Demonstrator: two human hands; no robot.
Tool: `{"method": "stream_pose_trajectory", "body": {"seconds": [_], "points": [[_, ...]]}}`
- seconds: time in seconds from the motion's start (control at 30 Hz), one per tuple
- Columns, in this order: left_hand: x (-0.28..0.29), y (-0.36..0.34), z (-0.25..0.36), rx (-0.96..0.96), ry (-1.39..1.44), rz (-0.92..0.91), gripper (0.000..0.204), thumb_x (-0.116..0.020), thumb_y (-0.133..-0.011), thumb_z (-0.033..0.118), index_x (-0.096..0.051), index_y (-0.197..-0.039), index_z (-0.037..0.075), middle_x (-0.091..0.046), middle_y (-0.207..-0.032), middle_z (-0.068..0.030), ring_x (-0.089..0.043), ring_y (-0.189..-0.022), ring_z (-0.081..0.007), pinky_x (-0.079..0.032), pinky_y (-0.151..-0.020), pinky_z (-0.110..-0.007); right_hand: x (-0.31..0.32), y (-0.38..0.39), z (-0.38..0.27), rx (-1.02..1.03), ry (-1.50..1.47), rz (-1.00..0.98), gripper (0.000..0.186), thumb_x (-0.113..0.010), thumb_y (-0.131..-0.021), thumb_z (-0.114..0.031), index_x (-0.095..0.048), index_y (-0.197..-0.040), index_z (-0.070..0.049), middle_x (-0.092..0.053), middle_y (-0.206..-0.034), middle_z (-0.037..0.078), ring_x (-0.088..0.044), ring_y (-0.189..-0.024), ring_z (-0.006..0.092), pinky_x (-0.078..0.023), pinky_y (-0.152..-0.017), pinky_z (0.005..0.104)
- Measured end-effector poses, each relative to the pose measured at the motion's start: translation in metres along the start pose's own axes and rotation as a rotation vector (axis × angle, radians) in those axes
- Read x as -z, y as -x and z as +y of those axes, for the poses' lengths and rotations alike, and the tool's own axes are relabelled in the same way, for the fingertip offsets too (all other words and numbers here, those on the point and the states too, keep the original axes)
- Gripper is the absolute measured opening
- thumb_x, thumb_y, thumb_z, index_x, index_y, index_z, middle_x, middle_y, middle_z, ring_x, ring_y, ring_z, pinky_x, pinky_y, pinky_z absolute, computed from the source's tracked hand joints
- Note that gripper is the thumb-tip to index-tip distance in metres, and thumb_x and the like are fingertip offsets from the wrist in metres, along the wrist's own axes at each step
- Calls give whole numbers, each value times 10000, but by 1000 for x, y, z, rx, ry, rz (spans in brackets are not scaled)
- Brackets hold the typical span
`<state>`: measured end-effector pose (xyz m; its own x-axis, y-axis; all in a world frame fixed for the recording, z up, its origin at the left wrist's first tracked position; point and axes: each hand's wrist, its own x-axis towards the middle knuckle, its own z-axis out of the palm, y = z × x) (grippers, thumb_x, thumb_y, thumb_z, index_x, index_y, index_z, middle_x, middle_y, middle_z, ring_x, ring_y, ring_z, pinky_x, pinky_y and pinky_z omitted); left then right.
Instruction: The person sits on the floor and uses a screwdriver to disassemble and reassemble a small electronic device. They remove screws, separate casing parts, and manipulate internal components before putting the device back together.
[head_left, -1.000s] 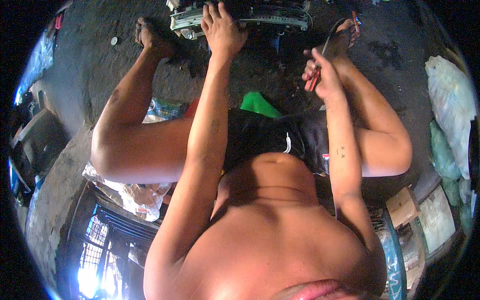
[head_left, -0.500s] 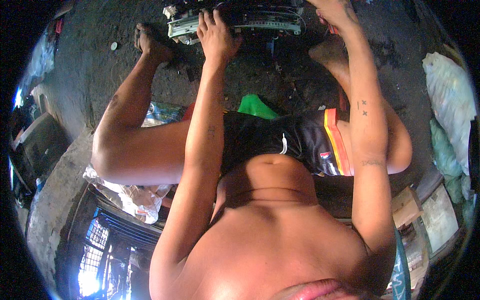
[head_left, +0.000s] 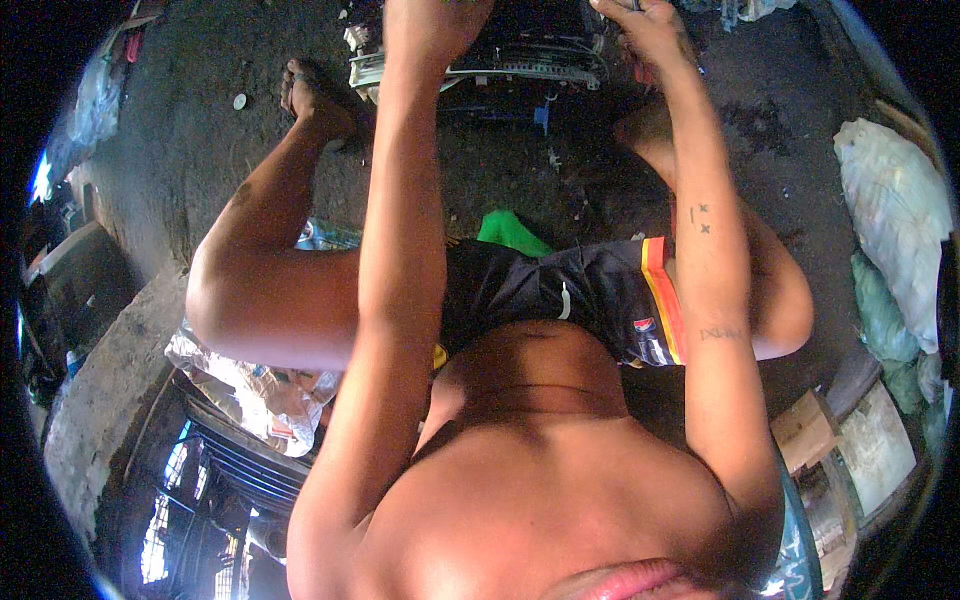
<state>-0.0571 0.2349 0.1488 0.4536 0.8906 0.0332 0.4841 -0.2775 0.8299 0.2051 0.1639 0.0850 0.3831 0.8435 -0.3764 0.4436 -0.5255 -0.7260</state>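
Observation:
An opened-up machine point(head_left: 520, 72) with a pale toothed strip, a long bar and dark innards lies on the ground between my feet, partly cut off by the top edge. It looks like a stripped printer. My left hand point(head_left: 432, 28) reaches over its left part; the fingers are beyond the top edge. At the machine's right side my right hand point(head_left: 652, 32) is closed round a red-handled tool point(head_left: 648, 76). Only a bit of red shows below the palm, and the tool's working end cannot be made out.
A green cloth-like piece point(head_left: 510, 232) lies on the dark ground before my shorts. Pale plastic sacks point(head_left: 890, 210) line the right side, with a wooden block point(head_left: 805, 432) nearer. At left are a concrete ledge point(head_left: 110, 400), a crumpled white bag point(head_left: 255, 395) and a small round disc point(head_left: 239, 102).
My left hand has moved forward off the machine's front bar, its fingers leaving the picture. My right hand has shifted slightly left and down, still closed. The machine appears slightly lower in view.

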Motion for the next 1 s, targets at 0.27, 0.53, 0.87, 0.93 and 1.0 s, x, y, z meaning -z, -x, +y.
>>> {"method": "stream_pose_trajectory", "body": {"seconds": [0.27, 0.53, 0.87, 0.93, 1.0], "points": [[-73, -72, -73, -219, -582, -85, 518, -537, -1003, 503, -676, -1254, 72, -696, -1229, -204, -622, -1191, -409, -458, -1005, -555, -21, 18, 3, 40, -162, -25, 369, -810, -894, -418, -744, -963, -62, -531, -539, -29, -484, -401, 82, -388, -400, 272], [-64, -85, -72, -184, -707, -260, 859, -574, -869, 780, -612, -1360, 76, -625, -1401, -186, -548, -1329, -389, -394, -1098, -568, -31, 48, 24, -62, -502, 109, 533, -790, -916, -401, -590, -1260, -45, -637, -877, 31, -594, -642, 118, -501, -535, 288], [-70, -108, -69, -96, -703, -340, 910, -628, -794, 823, -642, -1310, 73, -685, -1300, -189, -626, -1230, -393, -457, -1037, -547, -55, 155, 74, -162, -743, -84, 434, -639, -963, -52, -519, -1380, -45, -640, -1127, 65, -646, -820, 136, -513, -533, 286], [-69, -108, -68, -116, -694, -311, 909, -628, -788, 826, -650, -1301, 76, -692, -1286, -187, -634, -1216, -392, -468, -1022, -540, -60, 155, 80, -103, -475, 1, 419, -651, -968, -69, -550, -1375, -67, -657, -1069, 38, -565, -679, 89, -460, -495, 258], [-70, -101, -63, -106, -704, -330, 913, -628, -787, 826, -647, -1310, 77, -692, -1285, -186, -631, -1223, -389, -463, -1027, -535, -64, 154, 82, -41, -268, 64, 382, -666, -968, -91, -590, -1342, -75, -683, -1040, 39, -563, -659, 96, -460, -537, 265]]}}
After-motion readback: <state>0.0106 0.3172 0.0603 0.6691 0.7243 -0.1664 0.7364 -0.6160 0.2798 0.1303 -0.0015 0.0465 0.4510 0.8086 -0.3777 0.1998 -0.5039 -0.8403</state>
